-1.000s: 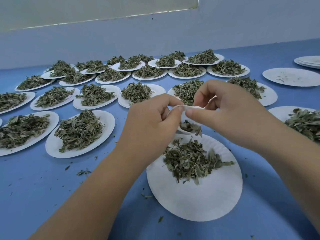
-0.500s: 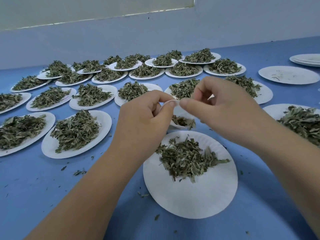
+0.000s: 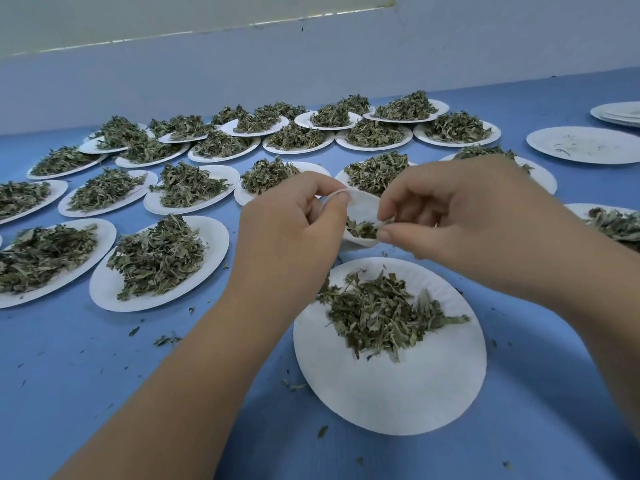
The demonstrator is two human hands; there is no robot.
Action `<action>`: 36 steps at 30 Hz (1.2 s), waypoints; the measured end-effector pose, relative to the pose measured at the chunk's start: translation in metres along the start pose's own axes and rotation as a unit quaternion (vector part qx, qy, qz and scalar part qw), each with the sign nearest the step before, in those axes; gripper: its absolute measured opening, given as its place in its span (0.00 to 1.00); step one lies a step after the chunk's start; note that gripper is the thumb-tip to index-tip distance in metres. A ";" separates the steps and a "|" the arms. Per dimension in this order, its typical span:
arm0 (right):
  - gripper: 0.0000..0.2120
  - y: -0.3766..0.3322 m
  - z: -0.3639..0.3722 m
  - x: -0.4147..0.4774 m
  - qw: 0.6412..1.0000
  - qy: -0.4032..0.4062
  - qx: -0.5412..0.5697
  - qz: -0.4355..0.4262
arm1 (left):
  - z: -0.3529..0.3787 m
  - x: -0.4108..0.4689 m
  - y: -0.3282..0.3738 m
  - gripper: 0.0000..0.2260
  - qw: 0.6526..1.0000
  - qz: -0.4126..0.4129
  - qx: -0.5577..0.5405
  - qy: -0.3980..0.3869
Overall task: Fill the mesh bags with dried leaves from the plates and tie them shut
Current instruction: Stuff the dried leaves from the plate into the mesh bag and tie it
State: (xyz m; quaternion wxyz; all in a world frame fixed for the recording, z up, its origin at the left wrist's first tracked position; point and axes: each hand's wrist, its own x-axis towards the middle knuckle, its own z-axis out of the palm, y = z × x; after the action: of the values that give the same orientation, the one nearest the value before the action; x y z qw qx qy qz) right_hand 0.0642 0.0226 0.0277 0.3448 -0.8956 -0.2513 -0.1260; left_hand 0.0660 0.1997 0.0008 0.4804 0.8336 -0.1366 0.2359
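Centre frame | your left hand (image 3: 291, 233) and right hand (image 3: 471, 220) are pinching the mesh bag (image 3: 364, 207), fingers clamped on its rim

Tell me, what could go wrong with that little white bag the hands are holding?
The mesh bag is held only by fingertip pinches from the left hand and right hand; a slip could tip out the leaves inside. Spills may miss the paper plate and join the scraps already on the blue table.

A blue table (image 3: 104, 393) carries many white paper plates (image 3: 391, 393) heaped with dried leaves (image 3: 156, 258), amid scattered crumbs (image 3: 166, 339).
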 end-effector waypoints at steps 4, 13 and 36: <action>0.02 -0.001 0.004 0.001 0.998 0.038 -0.017 -0.036 | 0.004 -0.003 0.003 0.05 1.000 0.025 0.009 -0.010; 0.12 -0.002 0.012 0.003 0.997 0.027 -0.056 -0.037 | 0.002 -0.003 0.002 0.06 1.000 0.018 0.009 -0.006; 0.16 -0.018 0.035 -0.017 0.936 -0.300 -0.175 -0.056 | -0.004 0.004 0.002 0.07 0.999 -0.015 -0.013 0.036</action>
State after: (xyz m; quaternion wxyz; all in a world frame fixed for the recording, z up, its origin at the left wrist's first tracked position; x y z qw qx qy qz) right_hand 0.0423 0.0516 0.0052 0.0831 -0.9226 -0.3664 0.0878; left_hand 0.0675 0.2022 0.0060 0.4989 0.8204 -0.1101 0.2567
